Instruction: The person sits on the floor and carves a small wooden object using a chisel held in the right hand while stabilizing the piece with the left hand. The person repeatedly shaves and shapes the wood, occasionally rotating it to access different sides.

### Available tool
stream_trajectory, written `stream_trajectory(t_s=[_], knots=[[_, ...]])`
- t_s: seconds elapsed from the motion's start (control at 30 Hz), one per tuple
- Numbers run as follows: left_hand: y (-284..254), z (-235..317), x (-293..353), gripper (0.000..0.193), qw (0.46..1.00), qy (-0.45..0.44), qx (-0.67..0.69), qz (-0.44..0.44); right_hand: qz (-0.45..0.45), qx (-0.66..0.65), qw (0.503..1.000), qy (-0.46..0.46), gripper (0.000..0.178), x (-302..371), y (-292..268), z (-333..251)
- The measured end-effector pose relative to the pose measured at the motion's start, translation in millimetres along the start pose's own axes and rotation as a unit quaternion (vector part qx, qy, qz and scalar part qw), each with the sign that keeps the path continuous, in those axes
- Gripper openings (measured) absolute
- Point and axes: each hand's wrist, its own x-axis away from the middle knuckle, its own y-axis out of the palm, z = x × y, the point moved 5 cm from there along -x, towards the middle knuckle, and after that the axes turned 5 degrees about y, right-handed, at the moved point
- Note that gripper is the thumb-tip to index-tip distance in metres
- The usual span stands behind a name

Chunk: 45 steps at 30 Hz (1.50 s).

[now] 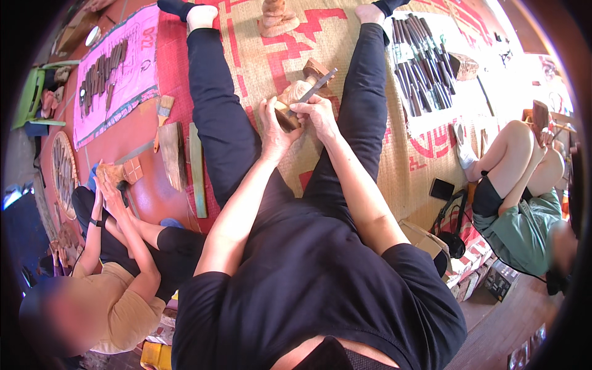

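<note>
Between my legs lies a carved wooden figure, pale and rounded in the middle with darker brown wood at its ends. My left hand is wrapped round its near end, thumb and fingers on either side of the brown wood. A flat grey metal carving tool is gripped in my right hand, slanting up and to the right across the carving. Its lower end is hidden by my fingers, so I cannot tell whether its edge touches the wood.
Beyond the carving, another wooden figure stands on the patterned mat. Rows of carving tools lie on a pink cloth at left and a white cloth at right. A brush and wood pieces lie by my left leg. People work on both sides.
</note>
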Motion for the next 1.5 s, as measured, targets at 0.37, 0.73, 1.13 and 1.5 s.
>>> stream_trajectory(t_s=[0.37, 0.73, 1.13, 1.5], knots=[[0, -2, -2, 0.111, 1.000, -0.005, -0.011, -0.005, 0.031, 0.103, 0.964, -0.243, 0.021, 6, 5, -23], [-2, 0, 0, 0.113, 1.000, -0.002, -0.017, -0.005, 0.029, -0.065, 0.995, -0.077, 0.043, -4, 1, -10], [-1, 2, -1, 0.111, 1.000, -0.026, 0.012, -0.013, 0.023, -0.047, 0.995, -0.081, 0.040, 0, 1, -12], [-1, 2, -2, 0.111, 1.000, -0.011, -0.002, -0.008, 0.018, -0.083, 0.993, -0.087, 0.041, 1, 4, -14]])
